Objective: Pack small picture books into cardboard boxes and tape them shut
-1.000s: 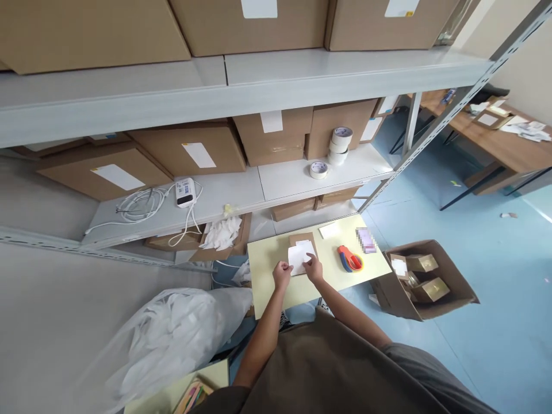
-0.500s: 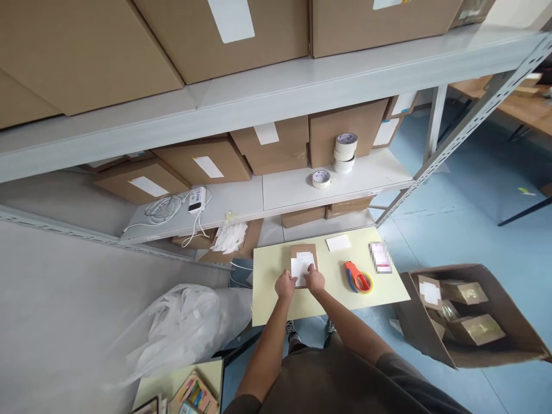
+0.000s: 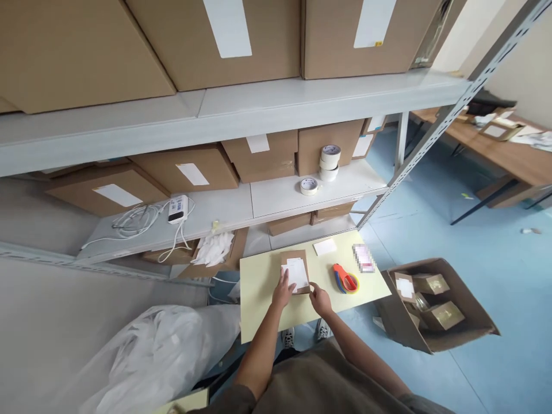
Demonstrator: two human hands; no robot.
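Note:
A small brown cardboard box (image 3: 302, 257) lies on the pale yellow table (image 3: 261, 310), with a white label (image 3: 296, 273) on its top face. My left hand (image 3: 283, 289) rests on the left part of the box with fingers stretched and the thumb spread over the label. At the lower right corner, my right hand (image 3: 320, 300) has its fingers curled and pinches the box edge. To the right lies an orange-red tape dispenser (image 3: 344, 277) with blue and yellow parts. A white stack of labels or cards (image 3: 325, 247) sits behind it.
A blurred-out pink and white item (image 3: 364, 258) lies at the table's right end. An open carton (image 3: 470, 305) on the floor holds several small boxes. Metal shelving (image 3: 276, 201) with cartons and tape rolls (image 3: 309, 186) stands ahead. A white plastic bag (image 3: 168, 345) is at left.
My right hand has moved off the label to the box's lower right corner. My left hand has spread over the box's left side. The camera view has turned to the right.

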